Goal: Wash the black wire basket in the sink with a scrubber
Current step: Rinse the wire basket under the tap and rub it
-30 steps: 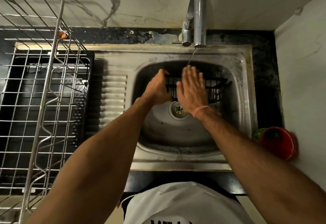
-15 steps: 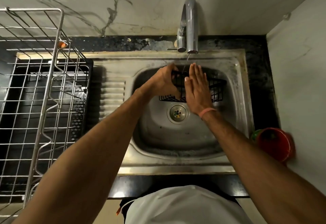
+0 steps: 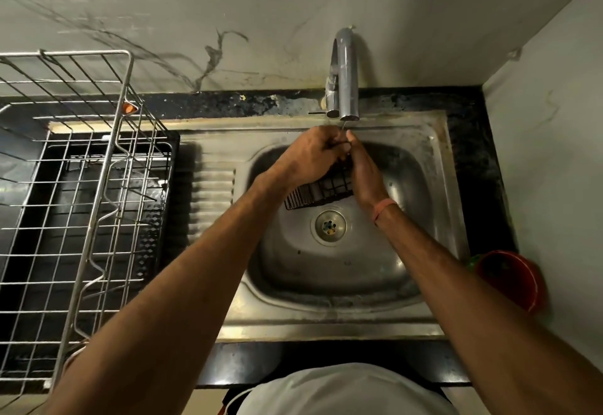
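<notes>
Moved: black wire basket point(image 3: 321, 187) now raised, tilted under the tap point(image 3: 346, 88).
Left hand point(image 3: 308, 156): fingers grip its rim.
Right hand point(image 3: 365, 173): fingers straight against it.

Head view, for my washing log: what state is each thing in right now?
black wire basket: tilted, held above the sink bowl, under the tap
left hand: curled, gripping the basket's upper edge
right hand: fingers straight, pressed against the basket's side
tap: running, thin stream
sink: wet, drain unplugged
red bowl: lying tilted on the counter
</notes>
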`<action>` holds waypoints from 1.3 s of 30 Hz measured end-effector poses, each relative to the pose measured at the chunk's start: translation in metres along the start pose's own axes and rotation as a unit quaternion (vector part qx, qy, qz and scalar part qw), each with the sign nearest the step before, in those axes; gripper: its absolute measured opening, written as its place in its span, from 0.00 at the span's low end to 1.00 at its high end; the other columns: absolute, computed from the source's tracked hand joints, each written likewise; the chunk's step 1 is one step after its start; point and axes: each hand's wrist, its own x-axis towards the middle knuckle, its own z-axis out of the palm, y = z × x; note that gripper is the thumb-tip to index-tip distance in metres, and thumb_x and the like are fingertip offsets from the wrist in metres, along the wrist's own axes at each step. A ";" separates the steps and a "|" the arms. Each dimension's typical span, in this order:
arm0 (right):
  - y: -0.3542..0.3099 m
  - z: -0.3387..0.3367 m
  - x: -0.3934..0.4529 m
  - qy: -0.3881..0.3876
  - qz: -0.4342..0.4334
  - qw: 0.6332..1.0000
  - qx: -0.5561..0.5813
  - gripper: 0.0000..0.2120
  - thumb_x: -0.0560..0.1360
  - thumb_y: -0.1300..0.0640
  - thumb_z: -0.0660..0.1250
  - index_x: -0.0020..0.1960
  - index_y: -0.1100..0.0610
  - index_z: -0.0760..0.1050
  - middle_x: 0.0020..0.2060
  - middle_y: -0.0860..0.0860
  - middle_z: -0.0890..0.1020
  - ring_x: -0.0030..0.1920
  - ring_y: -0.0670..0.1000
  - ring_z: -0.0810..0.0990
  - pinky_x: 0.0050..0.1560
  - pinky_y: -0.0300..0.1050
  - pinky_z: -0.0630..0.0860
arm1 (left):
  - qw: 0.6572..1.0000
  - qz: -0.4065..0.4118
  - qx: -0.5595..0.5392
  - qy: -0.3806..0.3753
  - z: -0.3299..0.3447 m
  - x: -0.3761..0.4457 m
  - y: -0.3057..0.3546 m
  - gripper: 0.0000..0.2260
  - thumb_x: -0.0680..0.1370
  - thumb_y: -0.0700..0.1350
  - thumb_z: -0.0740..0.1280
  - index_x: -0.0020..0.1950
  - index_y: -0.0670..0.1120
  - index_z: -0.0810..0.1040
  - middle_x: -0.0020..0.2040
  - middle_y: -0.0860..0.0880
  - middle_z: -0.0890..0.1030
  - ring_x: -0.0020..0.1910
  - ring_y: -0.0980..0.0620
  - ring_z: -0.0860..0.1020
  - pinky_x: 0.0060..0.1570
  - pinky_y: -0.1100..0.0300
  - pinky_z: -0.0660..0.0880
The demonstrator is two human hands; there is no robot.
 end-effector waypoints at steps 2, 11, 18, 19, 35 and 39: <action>0.002 0.003 -0.006 -0.007 -0.022 1.000 0.009 0.21 0.88 0.39 0.53 0.72 0.43 0.76 0.64 0.42 0.81 0.61 0.34 0.79 0.60 0.32 0.76 | 0.999 0.032 0.025 0.027 0.004 -0.002 -0.010 0.06 0.85 0.45 0.69 0.58 0.51 0.86 0.50 0.56 0.87 0.47 0.62 0.84 0.49 0.60 0.82; 0.019 0.001 0.005 0.050 -0.122 0.986 -0.101 0.24 0.85 0.34 0.54 0.56 0.53 0.76 0.50 0.51 0.84 0.53 0.51 0.83 0.59 0.54 0.82 | 0.979 0.047 0.183 0.074 0.021 -0.009 -0.013 0.15 0.89 0.52 0.55 0.67 0.54 0.81 0.55 0.52 0.85 0.47 0.53 0.81 0.48 0.51 0.80; 0.014 -0.008 0.026 0.049 -0.145 0.958 -0.243 0.23 0.87 0.38 0.53 0.51 0.52 0.79 0.42 0.48 0.84 0.44 0.46 0.84 0.48 0.53 0.83 | 0.933 -0.003 0.273 0.233 0.030 -0.022 -0.028 0.21 0.90 0.57 0.53 0.48 0.53 0.80 0.39 0.58 0.75 0.34 0.56 0.72 0.40 0.56 0.70; 0.014 -0.005 0.028 0.060 -0.134 0.964 -0.221 0.24 0.87 0.40 0.53 0.47 0.53 0.79 0.38 0.48 0.83 0.39 0.45 0.83 0.43 0.51 0.82 | 0.926 -0.025 0.279 0.254 0.031 -0.023 -0.027 0.22 0.90 0.56 0.53 0.43 0.53 0.79 0.37 0.57 0.74 0.33 0.55 0.70 0.43 0.56 0.70; -0.018 0.001 0.065 0.164 -0.064 0.912 -0.371 0.24 0.88 0.46 0.57 0.48 0.62 0.83 0.37 0.54 0.80 0.37 0.52 0.74 0.38 0.44 0.63 | 0.944 -0.113 0.124 0.286 0.033 0.016 -0.041 0.21 0.88 0.59 0.57 0.44 0.52 0.82 0.36 0.56 0.82 0.36 0.57 0.81 0.40 0.60 0.81; -0.009 0.024 0.040 0.118 -0.283 0.771 -0.558 0.21 0.88 0.47 0.51 0.52 0.51 0.80 0.48 0.50 0.85 0.50 0.54 0.81 0.55 0.52 0.71 | 0.945 -0.103 -0.013 0.310 0.024 0.020 -0.040 0.13 0.89 0.51 0.62 0.50 0.48 0.82 0.40 0.56 0.82 0.37 0.63 0.80 0.37 0.70 0.76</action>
